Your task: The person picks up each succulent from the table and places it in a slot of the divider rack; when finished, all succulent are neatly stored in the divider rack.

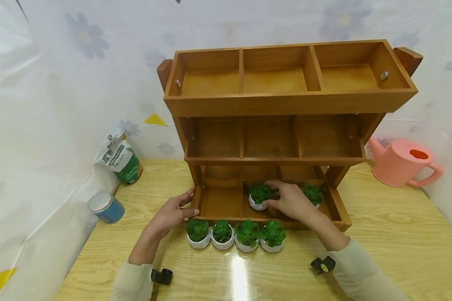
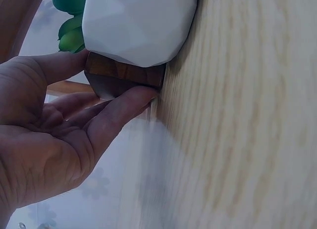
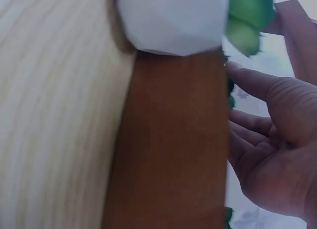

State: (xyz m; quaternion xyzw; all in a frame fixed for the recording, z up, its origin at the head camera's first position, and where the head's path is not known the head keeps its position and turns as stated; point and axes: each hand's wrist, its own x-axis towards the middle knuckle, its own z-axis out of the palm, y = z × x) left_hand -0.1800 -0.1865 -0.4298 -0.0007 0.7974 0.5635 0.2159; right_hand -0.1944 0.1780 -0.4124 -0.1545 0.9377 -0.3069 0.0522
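In the bottom tier of the brown wooden shelf [image 1: 282,103], my right hand [image 1: 291,201] holds a small potted succulent [image 1: 261,193] in a white pot, thumb at the front and fingers behind. It is in the middle compartment; the shelf's front board hides this pot in the right wrist view. Another potted succulent [image 1: 312,194] stands in the right compartment, partly behind my hand. My left hand [image 1: 172,213] grips the left end of the bottom tier, its fingers around the wooden corner [image 2: 124,75]. Several potted succulents [image 1: 247,235] stand in a row before the shelf.
A pink watering can [image 1: 401,164] is at the right of the table [image 1: 211,276]. On the left are a green and white bag [image 1: 120,161] with a clip and a blue jar [image 1: 107,207]. The upper tiers overhang the bottom one.
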